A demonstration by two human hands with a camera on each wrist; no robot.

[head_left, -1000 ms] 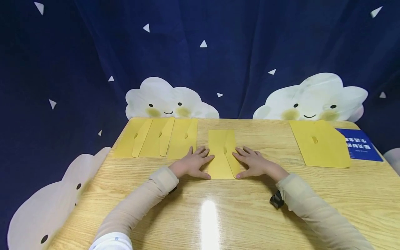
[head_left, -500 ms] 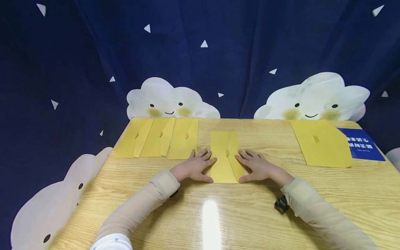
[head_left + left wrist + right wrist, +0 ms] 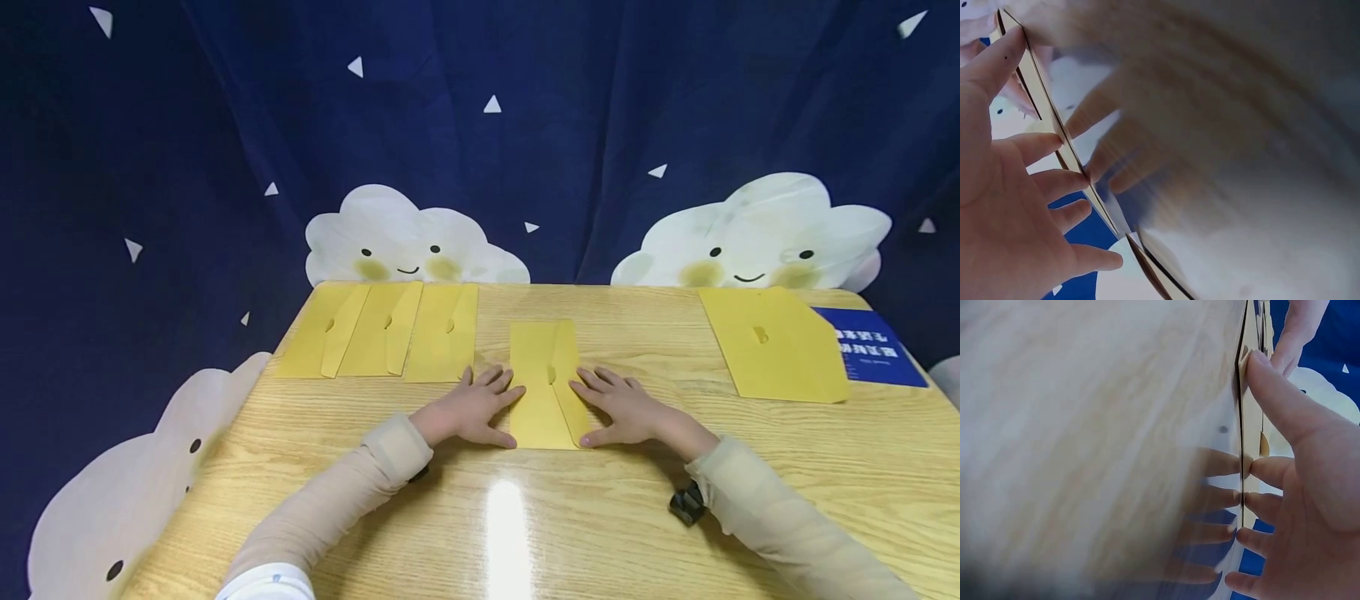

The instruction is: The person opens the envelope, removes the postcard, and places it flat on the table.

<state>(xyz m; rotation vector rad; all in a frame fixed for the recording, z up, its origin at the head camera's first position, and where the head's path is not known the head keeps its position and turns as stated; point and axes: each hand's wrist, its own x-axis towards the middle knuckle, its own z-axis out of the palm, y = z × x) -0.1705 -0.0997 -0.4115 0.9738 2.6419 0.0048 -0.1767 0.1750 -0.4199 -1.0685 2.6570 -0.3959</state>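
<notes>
Head view forward and down over table (image 3: 592, 525), wrist views low, close, sharing centre envelope (image 3: 543, 387)

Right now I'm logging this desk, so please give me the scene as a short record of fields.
Surface: pale wood-grain table
Centre: yellow rectangular paper envelope, lying flat, flap folded over
Left hand: fingers spread, touching that envelope's left edge
Right hand: fingers spread, touching its right edge
Far left: three similar yellow paper envelopes, side by side
Far right: wider yellow paper envelope; single or stacked, unclear
Partly covered by it: blue card with white print
Backdrop: dark blue curtain
</notes>
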